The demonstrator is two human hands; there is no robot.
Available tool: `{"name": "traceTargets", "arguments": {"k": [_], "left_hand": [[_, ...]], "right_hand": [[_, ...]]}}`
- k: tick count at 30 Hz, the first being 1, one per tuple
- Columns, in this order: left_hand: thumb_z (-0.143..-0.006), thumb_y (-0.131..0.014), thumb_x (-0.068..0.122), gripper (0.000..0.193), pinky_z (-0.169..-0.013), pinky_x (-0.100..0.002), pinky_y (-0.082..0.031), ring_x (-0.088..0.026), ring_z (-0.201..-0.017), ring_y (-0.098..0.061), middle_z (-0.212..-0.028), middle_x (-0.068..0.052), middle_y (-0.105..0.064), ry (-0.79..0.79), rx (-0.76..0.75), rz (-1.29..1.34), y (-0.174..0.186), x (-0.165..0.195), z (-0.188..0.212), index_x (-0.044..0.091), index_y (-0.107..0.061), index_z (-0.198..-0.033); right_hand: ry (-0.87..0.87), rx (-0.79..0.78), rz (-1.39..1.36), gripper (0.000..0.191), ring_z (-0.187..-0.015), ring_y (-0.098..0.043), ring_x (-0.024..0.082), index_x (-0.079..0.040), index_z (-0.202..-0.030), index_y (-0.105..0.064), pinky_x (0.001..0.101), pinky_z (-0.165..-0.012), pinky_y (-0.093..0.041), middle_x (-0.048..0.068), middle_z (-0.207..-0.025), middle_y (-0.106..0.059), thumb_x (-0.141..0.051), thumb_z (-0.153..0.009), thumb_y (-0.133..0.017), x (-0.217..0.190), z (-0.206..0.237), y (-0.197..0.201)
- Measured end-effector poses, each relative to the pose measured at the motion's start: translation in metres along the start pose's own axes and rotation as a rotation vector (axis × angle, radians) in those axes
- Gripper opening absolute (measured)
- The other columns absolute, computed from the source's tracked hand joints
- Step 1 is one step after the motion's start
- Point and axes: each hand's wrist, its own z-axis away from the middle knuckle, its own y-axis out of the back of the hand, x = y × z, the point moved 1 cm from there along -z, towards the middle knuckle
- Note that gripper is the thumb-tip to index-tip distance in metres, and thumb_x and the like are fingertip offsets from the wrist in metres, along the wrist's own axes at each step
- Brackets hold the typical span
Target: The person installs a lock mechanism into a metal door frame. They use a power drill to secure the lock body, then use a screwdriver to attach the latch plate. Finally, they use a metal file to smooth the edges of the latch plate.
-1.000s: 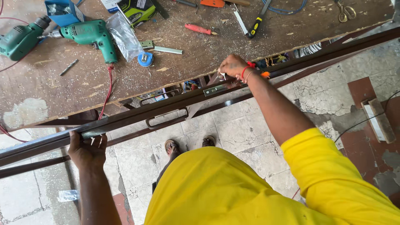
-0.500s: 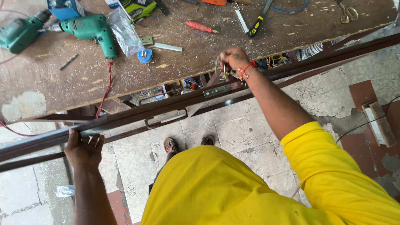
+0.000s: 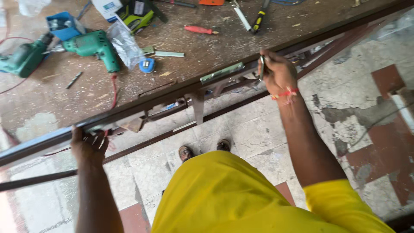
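A person in a yellow shirt [image 3: 233, 194] looks down at their own two bare hands, both on a long dark brown metal frame [image 3: 172, 92] that runs slantwise along the near edge of a worn wooden workbench [image 3: 207, 47].

The left hand [image 3: 88, 144] is curled shut around the frame's top rail near its lower left stretch, fingers wrapped over the rail from the near side. The right hand [image 3: 278, 73] is closed at the rail farther right and pinches a small thin metal piece [image 3: 261, 65] upright between thumb and fingers (what the piece is cannot be told). A red thread band [image 3: 284, 93] circles that wrist. Between the hands, a flat greenish metal strip [image 3: 222, 72] lies along the rail, and a short bracket hangs below it.

A second, thinner bar [image 3: 181, 129] of the frame runs parallel under the rail, between the bench and the person's two sandalled feet [image 3: 205, 149] on the cracked tile floor.

On the bench, well apart from both hands: two green power drills [image 3: 92, 47], side by side at the left; one blue box [image 3: 64, 26]; one clear plastic bag [image 3: 123, 43]; one small round blue tape measure [image 3: 147, 65]; one red-handled screwdriver [image 3: 198, 29]; one yellow-and-black handled tool [image 3: 258, 19]; one yellow-green tool [image 3: 137, 14] at the top edge.
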Motion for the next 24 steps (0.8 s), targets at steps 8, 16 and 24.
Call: {"name": "traceTargets", "arguments": {"k": [8,16,24], "left_hand": [[-0.106,-0.057,0.059,0.044,-0.075,-0.043,-0.051,-0.021,-0.069,-0.061,-0.072,-0.004,-0.055,-0.011,-0.049,-0.026,-0.010,0.014,-0.004,0.018,-0.060,-0.090],[-0.103,-0.051,0.062,0.049,-0.084,-0.043,-0.052,-0.024,-0.089,-0.065,-0.095,-0.010,-0.072,0.004,-0.017,-0.166,-0.018,0.014,0.014,0.014,-0.060,-0.099],[-0.103,-0.052,0.063,0.053,-0.080,-0.043,-0.052,-0.023,-0.076,-0.065,-0.083,-0.010,-0.070,0.031,0.038,-0.185,-0.020,0.022,0.017,0.011,-0.059,-0.100]], "right_hand": [[0.102,0.156,0.494,0.019,-0.064,-0.059,0.020,0.002,-0.097,-0.076,0.0344,-0.061,-0.047,0.009,-0.077,-0.065,-0.016,-0.102,-0.071,0.074,0.038,0.028],[0.072,0.031,0.315,0.024,-0.059,-0.061,0.008,-0.005,-0.093,-0.075,0.0248,-0.054,-0.049,0.000,-0.071,-0.064,-0.023,-0.100,-0.061,0.128,0.031,0.013],[0.044,0.086,0.663,0.033,-0.041,-0.041,0.006,-0.003,-0.082,-0.072,0.0263,-0.040,-0.033,-0.005,-0.053,-0.048,-0.027,-0.103,-0.062,0.127,0.032,-0.017]]}}
